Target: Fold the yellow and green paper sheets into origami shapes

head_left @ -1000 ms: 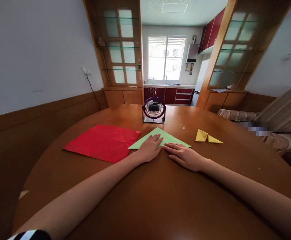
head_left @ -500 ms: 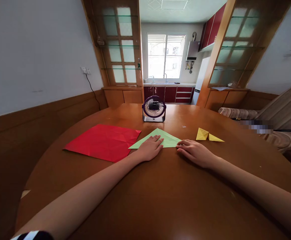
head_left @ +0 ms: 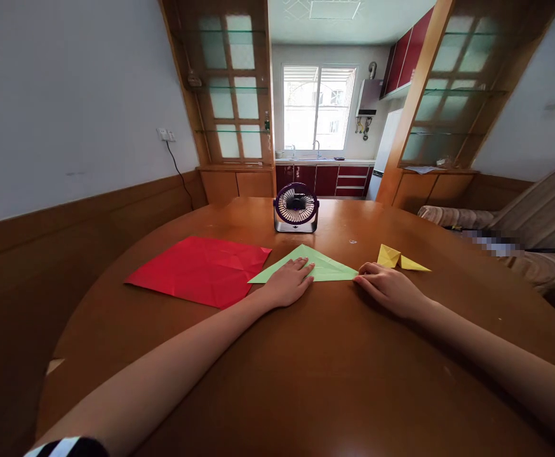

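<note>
Two bare hands pressed flat on a folded light-green paper triangle (head_left: 322, 265) on a round brown wooden surface (head_left: 306, 368).

Left hand (head_left: 287, 284) palm down on the near middle of the green triangle, fingers (head_left: 302, 268) stretched out and together, gripping nothing, only pressing. Right hand (head_left: 388, 287) at the triangle's right tip, fingers (head_left: 366, 274) lightly curled with tips on the paper's corner and the wood, holding nothing. Green triangle lying flat at mid-surface, apex pointing away, long edge nearest the body. Flat creased red paper sheet (head_left: 201, 270) just left of it, the edges touching or nearly so. Small folded yellow paper piece (head_left: 399, 259) just beyond the right hand, apart from the green paper. Small round purple desk fan (head_left: 296, 207) upright behind the triangle, near the far edge. Striped sleeve cuff (head_left: 65, 447) at the lower left.
</note>
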### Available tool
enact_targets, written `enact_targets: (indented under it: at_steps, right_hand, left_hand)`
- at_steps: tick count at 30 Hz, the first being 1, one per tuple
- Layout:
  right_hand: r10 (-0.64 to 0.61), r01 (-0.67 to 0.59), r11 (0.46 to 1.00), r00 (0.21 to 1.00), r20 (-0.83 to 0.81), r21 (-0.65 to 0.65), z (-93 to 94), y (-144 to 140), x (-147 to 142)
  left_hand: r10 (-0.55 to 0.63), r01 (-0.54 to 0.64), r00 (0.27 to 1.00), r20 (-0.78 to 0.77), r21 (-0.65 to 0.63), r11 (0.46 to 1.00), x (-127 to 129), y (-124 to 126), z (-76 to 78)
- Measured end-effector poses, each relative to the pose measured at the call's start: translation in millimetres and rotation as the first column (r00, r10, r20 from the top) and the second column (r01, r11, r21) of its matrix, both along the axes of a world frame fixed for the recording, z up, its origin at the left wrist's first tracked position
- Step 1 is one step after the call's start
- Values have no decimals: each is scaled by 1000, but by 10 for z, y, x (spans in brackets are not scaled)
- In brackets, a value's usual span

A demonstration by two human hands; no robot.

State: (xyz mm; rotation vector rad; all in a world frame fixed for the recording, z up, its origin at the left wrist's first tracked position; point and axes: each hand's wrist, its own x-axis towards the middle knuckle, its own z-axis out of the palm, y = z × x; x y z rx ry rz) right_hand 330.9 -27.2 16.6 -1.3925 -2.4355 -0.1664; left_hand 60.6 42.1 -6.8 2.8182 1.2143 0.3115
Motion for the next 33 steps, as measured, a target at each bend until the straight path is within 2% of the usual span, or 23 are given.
enact_targets:
  at_steps: [6,10,12,15,17,19,22,25,29,33]
  right_hand:
    - [-125,124,991,992,-19,-47,15,-62,161]
    - [-154,151,987,985,-71,-51,1,-69,215]
    - [-158,149,986,978,-136,-72,-19,-52,232]
    - [-127,109,991,940,-316,-74,-56,-15,262]
    - [-103,106,994,889,-446,-19,-76,4,271]
    - [-74,100,995,859,-506,24,-87,11,252]
    - [21,-28,1000,901,-434,-9,-91,-1,165]
    - [107,-138,987,947,-302,-83,-91,-20,58]
    - [131,-149,982,980,-153,-115,-96,-24,-3]
    - [137,-152,982,982,-131,-111,-119,-6,20]
  left_hand:
    - [-3,3,1000,15,1,1000,-3,-5,3]
    - [-4,4,1000,12,7,1000,-5,3,-13]
    - [3,-4,1000,28,17,1000,-3,-6,-15]
    - [6,-10,998,55,77,997,4,-51,9]
    - [-46,36,997,68,136,990,8,-93,37]
    - [-151,138,986,69,165,977,8,-128,64]
    - [-277,270,960,42,128,954,4,-149,86]
    - [-285,283,959,11,90,955,3,-142,92]
    - [-282,282,959,-12,79,956,10,-137,101]
    - [-265,269,963,-45,144,952,23,-165,124]
